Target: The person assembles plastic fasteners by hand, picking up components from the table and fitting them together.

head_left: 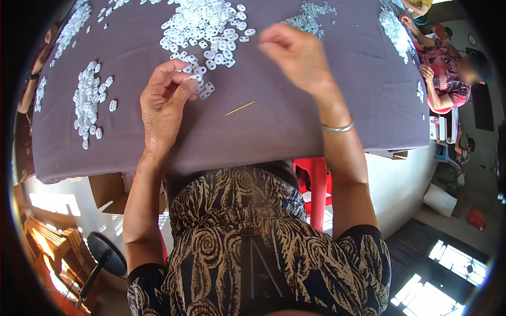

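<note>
My left hand point(167, 97) is closed in a pinch on a small white oval plastic piece point(193, 83), over the near end of a heap of similar white pieces with holes point(203, 26). My right hand point(298, 55) is raised to the right of that heap, its thumb and fingers pressed together. Whatever lies between those fingertips, if anything, is hidden. Just beyond this hand is a pile of tiny thin metal bits point(311, 18). A wooden toothpick point(240, 108) lies on the cloth between my hands.
A brown cloth covers the table point(284, 134). More white pieces form a smaller pile point(88, 100) at the left. At the right edge, a person point(448, 73) sits by another pile point(395, 34). A red plastic chair point(316, 189) stands under the near edge.
</note>
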`<action>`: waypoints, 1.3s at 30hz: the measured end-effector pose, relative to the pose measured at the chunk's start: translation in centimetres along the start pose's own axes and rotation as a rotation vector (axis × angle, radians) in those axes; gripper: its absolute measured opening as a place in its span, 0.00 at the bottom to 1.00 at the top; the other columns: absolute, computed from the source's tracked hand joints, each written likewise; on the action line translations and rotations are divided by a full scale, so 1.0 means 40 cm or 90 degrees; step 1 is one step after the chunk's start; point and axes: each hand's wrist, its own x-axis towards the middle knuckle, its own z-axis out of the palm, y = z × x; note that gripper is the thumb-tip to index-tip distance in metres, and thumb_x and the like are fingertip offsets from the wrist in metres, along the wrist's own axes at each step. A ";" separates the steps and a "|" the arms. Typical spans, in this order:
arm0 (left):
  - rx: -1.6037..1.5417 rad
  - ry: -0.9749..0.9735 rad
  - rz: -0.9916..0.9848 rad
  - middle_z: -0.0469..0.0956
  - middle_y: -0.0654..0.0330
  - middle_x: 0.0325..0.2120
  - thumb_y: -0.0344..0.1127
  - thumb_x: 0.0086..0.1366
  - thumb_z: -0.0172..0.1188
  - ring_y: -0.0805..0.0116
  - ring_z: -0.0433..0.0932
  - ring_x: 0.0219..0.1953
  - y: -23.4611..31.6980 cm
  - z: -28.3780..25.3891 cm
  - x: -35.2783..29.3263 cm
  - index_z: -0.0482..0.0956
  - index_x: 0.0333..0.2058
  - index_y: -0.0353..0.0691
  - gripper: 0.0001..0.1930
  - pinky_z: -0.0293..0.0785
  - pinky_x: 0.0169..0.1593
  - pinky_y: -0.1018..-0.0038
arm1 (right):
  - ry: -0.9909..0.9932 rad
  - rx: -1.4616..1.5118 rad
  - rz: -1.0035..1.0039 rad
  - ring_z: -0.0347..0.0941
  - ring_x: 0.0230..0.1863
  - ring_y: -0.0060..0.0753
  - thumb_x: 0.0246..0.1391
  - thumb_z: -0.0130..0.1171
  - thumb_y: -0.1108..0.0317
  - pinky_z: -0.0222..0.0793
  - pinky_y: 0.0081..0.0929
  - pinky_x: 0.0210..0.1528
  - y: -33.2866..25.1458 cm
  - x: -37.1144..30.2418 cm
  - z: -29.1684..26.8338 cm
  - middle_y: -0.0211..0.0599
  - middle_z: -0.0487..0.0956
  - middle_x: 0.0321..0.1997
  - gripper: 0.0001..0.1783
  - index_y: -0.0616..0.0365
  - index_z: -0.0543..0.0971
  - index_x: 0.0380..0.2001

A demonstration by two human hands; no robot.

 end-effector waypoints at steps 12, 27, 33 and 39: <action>0.004 0.010 -0.007 0.75 0.68 0.26 0.20 0.59 0.58 0.81 0.71 0.28 -0.011 0.013 -0.002 0.74 0.42 0.37 0.12 0.70 0.32 0.83 | -0.086 -0.107 0.157 0.67 0.23 0.15 0.51 0.60 0.66 0.65 0.19 0.28 0.152 -0.008 -0.081 0.26 0.76 0.20 0.08 0.60 0.78 0.30; 0.043 -0.015 0.005 0.75 0.68 0.27 0.20 0.60 0.58 0.82 0.71 0.28 -0.005 0.013 -0.003 0.74 0.42 0.37 0.11 0.71 0.32 0.83 | 0.031 -0.016 0.186 0.62 0.22 0.10 0.52 0.61 0.69 0.60 0.14 0.24 0.151 -0.006 -0.062 0.20 0.72 0.19 0.05 0.60 0.79 0.29; 0.033 -0.010 -0.001 0.75 0.68 0.27 0.21 0.60 0.58 0.82 0.72 0.28 -0.002 0.011 -0.005 0.75 0.41 0.37 0.11 0.71 0.32 0.83 | 0.020 0.034 0.149 0.64 0.23 0.11 0.51 0.61 0.72 0.61 0.13 0.26 0.162 -0.014 -0.078 0.21 0.74 0.21 0.03 0.60 0.79 0.28; 0.059 -0.012 -0.013 0.75 0.69 0.27 0.21 0.60 0.58 0.82 0.72 0.27 -0.005 0.012 -0.006 0.75 0.41 0.38 0.10 0.70 0.32 0.84 | -0.125 -0.025 0.046 0.66 0.24 0.12 0.48 0.63 0.74 0.63 0.12 0.27 0.098 -0.013 -0.045 0.20 0.75 0.25 0.03 0.58 0.80 0.28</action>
